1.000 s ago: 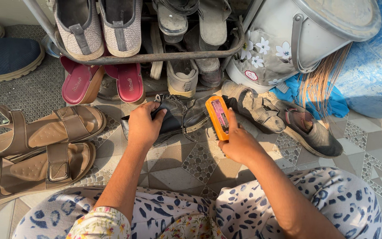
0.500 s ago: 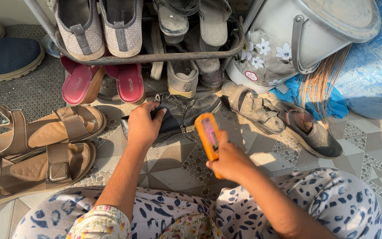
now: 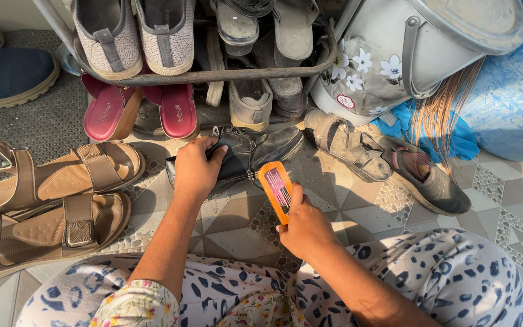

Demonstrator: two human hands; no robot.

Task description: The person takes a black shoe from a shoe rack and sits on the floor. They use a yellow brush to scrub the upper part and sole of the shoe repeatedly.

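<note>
My left hand grips the heel end of a black lace-up shoe lying on its side on the patterned tile floor. My right hand holds an orange shoe brush by its lower end, its labelled back facing up, close to the shoe's toe side. The brush sits just below and right of the shoe, not clearly touching it.
A metal shoe rack with grey slip-ons, pink slippers and other shoes stands ahead. Brown sandals lie to the left, a dusty grey pair of shoes to the right, a grey flowered bucket behind them. A blue cloth and a broom lie beside it.
My right hand has pulled the orange brush down and left, from beside the shoe's toe toward my lap. My left hand has stayed on the black shoe.
</note>
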